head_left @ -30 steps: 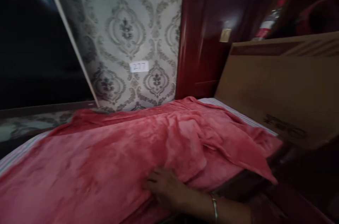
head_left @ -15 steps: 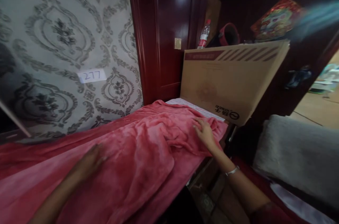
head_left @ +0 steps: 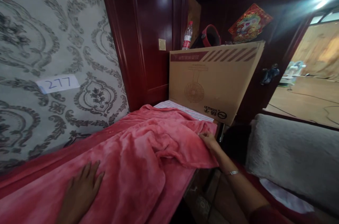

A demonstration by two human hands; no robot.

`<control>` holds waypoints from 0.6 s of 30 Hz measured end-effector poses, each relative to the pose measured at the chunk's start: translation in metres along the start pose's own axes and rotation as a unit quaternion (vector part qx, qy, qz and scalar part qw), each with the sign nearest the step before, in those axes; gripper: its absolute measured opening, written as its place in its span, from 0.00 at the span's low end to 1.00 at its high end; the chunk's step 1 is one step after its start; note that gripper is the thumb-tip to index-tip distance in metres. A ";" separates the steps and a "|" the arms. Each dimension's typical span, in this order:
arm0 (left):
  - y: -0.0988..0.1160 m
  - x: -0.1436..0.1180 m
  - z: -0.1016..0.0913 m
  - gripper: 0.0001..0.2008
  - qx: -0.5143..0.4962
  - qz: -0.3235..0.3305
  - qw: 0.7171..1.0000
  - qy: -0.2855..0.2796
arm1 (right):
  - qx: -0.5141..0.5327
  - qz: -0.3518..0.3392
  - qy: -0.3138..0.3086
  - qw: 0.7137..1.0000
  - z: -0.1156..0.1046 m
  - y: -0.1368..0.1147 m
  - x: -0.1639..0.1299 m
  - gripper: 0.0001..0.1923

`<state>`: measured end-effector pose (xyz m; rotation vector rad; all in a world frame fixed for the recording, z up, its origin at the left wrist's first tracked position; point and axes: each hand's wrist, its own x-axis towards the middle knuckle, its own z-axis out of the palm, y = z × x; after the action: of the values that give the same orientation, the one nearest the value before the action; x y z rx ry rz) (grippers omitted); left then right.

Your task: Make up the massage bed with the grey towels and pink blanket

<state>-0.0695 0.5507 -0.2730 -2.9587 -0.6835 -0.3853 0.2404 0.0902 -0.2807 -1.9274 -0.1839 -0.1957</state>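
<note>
The left hand (head_left: 81, 188) lies splayed flat on the pink blanket (head_left: 132, 157), seemingly to steady it — the right hand (head_left: 210, 141) pinches its far end, probably for control. Beyond, a striped sheet (head_left: 169, 104) peeks from underneath, before a cardboard box (head_left: 217, 83).

The blanket (head_left: 137, 153) is plush, fuzzy cloth; the box (head_left: 214, 76), matt cardboard; the panel (head_left: 150, 16), smooth, glossy wood; the bottle (head_left: 187, 37), clear plastic; the bracelet (head_left: 233, 173), shiny metal; the label (head_left: 58, 84), paper.
</note>
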 end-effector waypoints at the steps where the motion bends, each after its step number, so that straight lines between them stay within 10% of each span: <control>1: -0.002 0.001 0.001 0.28 0.000 -0.001 1.000 0.000 | 0.004 -0.010 -0.022 1.000 0.001 -0.006 -0.008 0.12; 8: 0.001 0.006 0.006 0.30 -0.014 -0.032 0.999 0.002 | 0.046 -0.203 -0.266 0.941 0.030 -0.081 -0.104 0.23; 11: 0.002 0.005 0.005 0.32 -0.002 -0.032 0.999 0.004 | 0.131 -0.109 -0.382 0.908 0.042 -0.091 -0.118 0.11; 18: 0.000 0.003 -0.001 0.30 -0.013 -0.012 1.000 0.003 | 0.242 0.105 -0.062 0.962 0.033 -0.047 -0.061 0.24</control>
<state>-0.0667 0.5517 -0.2711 -2.9751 -0.7199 -0.4095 0.1720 0.1354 -0.2627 -1.4567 -0.0965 0.1077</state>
